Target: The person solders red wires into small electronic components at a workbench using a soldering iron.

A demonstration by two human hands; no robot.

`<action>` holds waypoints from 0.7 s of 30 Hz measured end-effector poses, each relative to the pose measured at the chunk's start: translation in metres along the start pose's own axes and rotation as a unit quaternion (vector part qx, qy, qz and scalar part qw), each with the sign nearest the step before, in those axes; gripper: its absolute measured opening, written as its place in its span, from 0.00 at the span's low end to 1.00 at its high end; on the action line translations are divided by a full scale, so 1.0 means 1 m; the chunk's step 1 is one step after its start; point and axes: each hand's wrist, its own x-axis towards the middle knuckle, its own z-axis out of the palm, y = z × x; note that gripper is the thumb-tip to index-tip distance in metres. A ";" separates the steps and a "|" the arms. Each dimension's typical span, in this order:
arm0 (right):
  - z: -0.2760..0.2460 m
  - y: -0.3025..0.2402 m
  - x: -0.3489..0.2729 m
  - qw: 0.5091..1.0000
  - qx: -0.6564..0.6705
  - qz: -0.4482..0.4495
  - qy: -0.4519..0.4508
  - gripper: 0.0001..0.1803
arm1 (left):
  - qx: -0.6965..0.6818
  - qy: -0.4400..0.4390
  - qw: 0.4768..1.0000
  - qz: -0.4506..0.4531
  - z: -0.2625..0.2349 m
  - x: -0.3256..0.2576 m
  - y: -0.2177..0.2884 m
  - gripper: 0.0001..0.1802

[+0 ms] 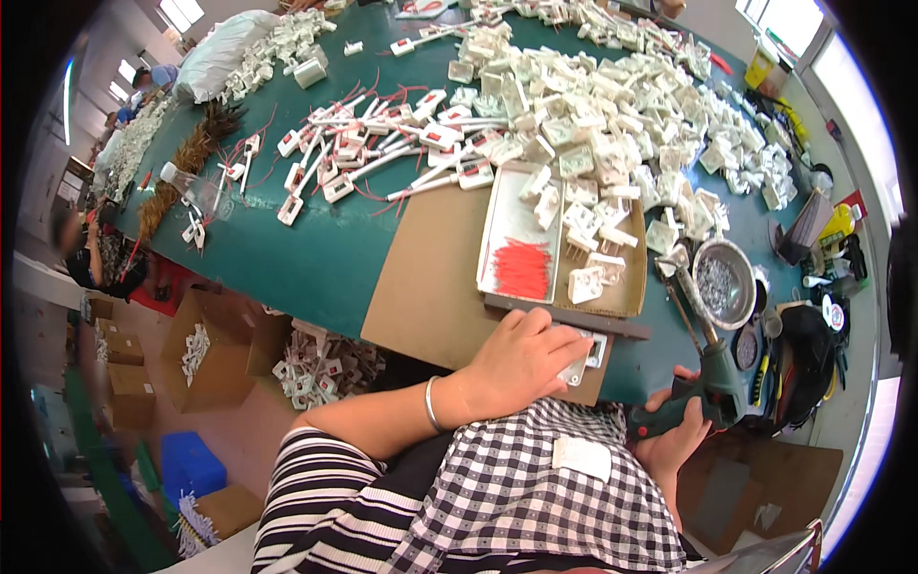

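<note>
My left hand [521,359], a bangle on its wrist, rests closed over a white plastic housing [574,371] at the table's near edge. The fingers cover much of the housing, which lies against a dark strip [564,321]. To the right, my right hand [674,430] grips the handle of a dark green power screwdriver [724,383]. Its body stands beside a metal bowl [753,273] of small metal pieces that look like screws. Just beyond the strip is a shallow tray [491,215] with thin red sleeves [521,270] and white housings in a brown compartment.
White housings [612,105] lie heaped across the green table [277,258]. Wired assemblies [382,143] with red leads spread left of them. A brown board [411,287] lies under the tray. Hand tools [765,368] crowd the right edge. Cardboard boxes [206,344] stand on the floor.
</note>
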 end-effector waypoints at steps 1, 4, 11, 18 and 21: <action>0.002 -0.001 0.001 1.000 0.003 -0.007 -0.005 0.23 | 0.005 0.006 1.000 0.003 -0.001 0.000 -0.004 0.33; 0.004 -0.006 0.004 0.999 -0.030 -0.004 0.012 0.22 | -0.106 0.075 0.990 0.049 -0.013 0.008 -0.024 0.28; 0.006 -0.008 0.003 0.999 -0.012 -0.019 0.045 0.20 | 0.187 0.151 0.940 -0.244 -0.074 0.060 -0.201 0.07; 0.004 -0.008 0.001 0.999 -0.013 -0.013 0.037 0.20 | 0.322 0.117 0.902 -0.264 -0.070 0.075 -0.208 0.08; 0.001 -0.007 0.000 0.999 -0.013 -0.019 0.029 0.20 | 0.266 0.104 0.905 -0.316 -0.080 0.075 -0.200 0.08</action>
